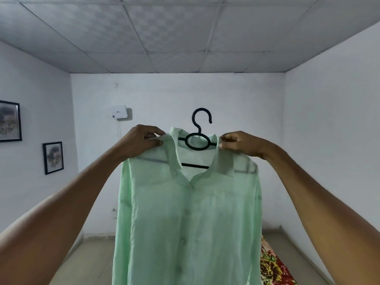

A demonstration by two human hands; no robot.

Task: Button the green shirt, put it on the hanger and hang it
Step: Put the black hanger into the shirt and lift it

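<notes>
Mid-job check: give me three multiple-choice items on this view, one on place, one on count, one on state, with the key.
1. Where are the framed pictures?
A. left wall
B. right wall
C. ceiling

2. How many hands hold the shirt?
A. none
B. one
C. two

3. What state is the hanger in?
A. inside the shirt, hook free
B. hooked on a rail
C. lying on the floor

Key: 1 A, both frames hang on the left wall. 2 C, the left hand and right hand each pinch the collar. 3 A, the hook pokes above the collar, catching nothing.
</notes>
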